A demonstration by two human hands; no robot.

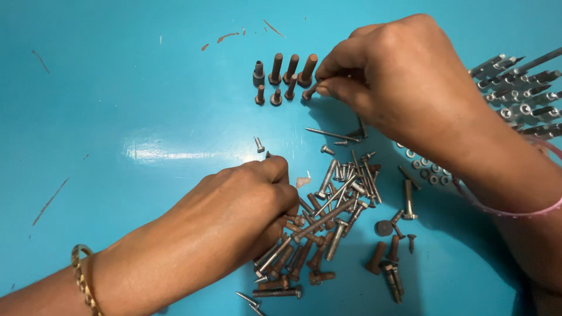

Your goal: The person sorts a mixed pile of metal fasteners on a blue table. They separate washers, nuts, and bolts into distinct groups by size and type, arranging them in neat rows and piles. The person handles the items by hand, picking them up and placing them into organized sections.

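Observation:
My right hand (398,76) is at the top centre, pinching a short rusty bolt (310,90) between thumb and fingers, its tip at the end of a group of rusty bolts standing upright (284,73). My left hand (240,210) rests lower on the blue table, fingers curled into the left edge of a loose pile of mixed screws and bolts (333,210). Whether those fingers hold a piece is hidden by the hand itself.
Rows of silver screws (521,93) lie lined up at the right edge, with a cluster of small nuts (424,167) below them. A single small screw (258,144) lies apart near the centre. The blue table (117,117) has scratches and rust marks.

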